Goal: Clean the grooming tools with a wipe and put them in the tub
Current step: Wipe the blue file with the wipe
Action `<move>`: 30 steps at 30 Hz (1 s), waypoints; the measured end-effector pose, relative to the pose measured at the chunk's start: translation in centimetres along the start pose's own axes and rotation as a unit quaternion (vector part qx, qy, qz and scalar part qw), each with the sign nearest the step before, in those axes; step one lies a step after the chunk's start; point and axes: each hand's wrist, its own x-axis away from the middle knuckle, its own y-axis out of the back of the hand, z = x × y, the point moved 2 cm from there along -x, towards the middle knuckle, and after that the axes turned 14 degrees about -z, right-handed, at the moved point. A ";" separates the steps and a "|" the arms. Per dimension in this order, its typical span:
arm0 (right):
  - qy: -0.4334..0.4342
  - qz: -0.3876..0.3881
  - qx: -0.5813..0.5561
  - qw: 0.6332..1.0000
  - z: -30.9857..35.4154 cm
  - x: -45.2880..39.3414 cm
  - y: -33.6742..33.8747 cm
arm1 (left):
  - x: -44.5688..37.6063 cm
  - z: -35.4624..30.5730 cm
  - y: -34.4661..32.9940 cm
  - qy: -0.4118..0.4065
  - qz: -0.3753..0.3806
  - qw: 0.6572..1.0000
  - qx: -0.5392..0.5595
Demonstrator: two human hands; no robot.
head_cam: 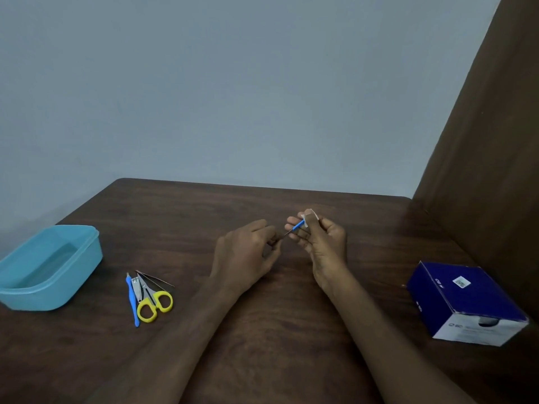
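a slim blue-handled tool [297, 226] is held above the middle of the dark wooden table [262, 330], raised off the surface. its thin metal end is pinched by the curled fingers of the left hand [248, 255], while its blue handle is gripped by the right hand [318, 240], whose fingers are folded round a small white wipe [309, 216] pressed against the handle. only a corner of the wipe is seen above the fingers.

the light blue tub [49, 266] is set at the left edge of the table, lid off, well apart from both hands; nothing can be made out inside it. between the tub and the left forearm, a small cluster of tools is laid on the table: a blue-handled tool [132, 300], a nail clipper [137, 288] just beside it, yellow-handled scissors [154, 301] and thin tweezers [156, 279], all touching or nearly so.

a dark blue box [463, 301] is placed near the right edge, beside a brown panel [495, 141] that rises along that side. a pale grey-blue wall [233, 83] is seen behind the table.
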 end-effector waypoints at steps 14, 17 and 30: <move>-0.030 0.057 -0.080 0.995 0.6 0.8 -0.1 | -0.7 1.0 -0.5 0.226 0.091 0.930 0.275; -0.026 0.099 -0.073 0.992 0.5 0.8 -0.3 | -0.9 1.3 -0.6 0.257 0.099 0.909 0.313; -0.006 0.067 -0.039 0.997 0.6 0.7 0.0 | -0.5 1.3 -0.9 0.212 0.122 0.936 0.255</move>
